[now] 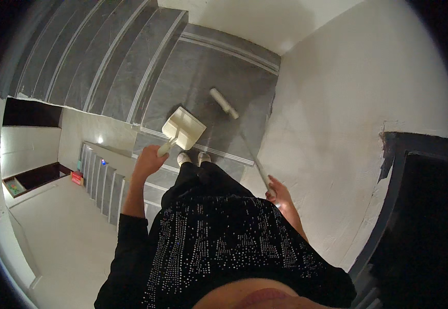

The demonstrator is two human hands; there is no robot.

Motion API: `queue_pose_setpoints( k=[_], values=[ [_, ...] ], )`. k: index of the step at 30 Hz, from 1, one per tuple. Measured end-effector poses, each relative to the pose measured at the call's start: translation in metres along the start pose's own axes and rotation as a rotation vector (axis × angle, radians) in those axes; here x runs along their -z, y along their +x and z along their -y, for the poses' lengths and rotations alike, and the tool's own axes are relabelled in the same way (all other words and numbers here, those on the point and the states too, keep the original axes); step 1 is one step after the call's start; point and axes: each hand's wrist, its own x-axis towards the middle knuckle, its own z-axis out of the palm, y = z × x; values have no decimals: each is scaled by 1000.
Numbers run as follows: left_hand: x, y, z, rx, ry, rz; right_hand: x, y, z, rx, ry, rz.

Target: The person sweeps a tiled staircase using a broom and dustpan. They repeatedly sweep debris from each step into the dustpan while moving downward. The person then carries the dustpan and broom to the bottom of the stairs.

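Observation:
My left hand (149,164) is closed around the short handle of a cream plastic dustpan (191,129), whose ridged teeth show inside the pan. The pan hangs in front of my shoes; whether it touches the floor I cannot tell. In my right hand (280,193) is the upper end of a long thin broom handle (261,170). Its pale broom head (223,102), slightly blurred, lies on the grey landing floor (193,69), ahead and to the right of the dustpan. A gap separates the two.
Grey stairs (104,58) with pale nosing strips rise at the upper left. More steps (100,185) descend at the lower left, near a red box (77,178). A plastered wall (324,116) bounds the right side, with a dark door frame (396,154). My shoes (184,158) stand by a step edge.

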Motion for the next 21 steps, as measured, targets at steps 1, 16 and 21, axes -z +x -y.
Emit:
queue_pose_setpoints(
  k=[1,16,21],
  values=[
    [1,0,-1,-1,-6,5,-3,6,5,28,-25,-28],
    [28,40,-2,-162,79,72,-26,22,-39,26,115,156],
    [47,64,11,-191,80,206,-43,-28,-31,-76,378,107]
  ],
)
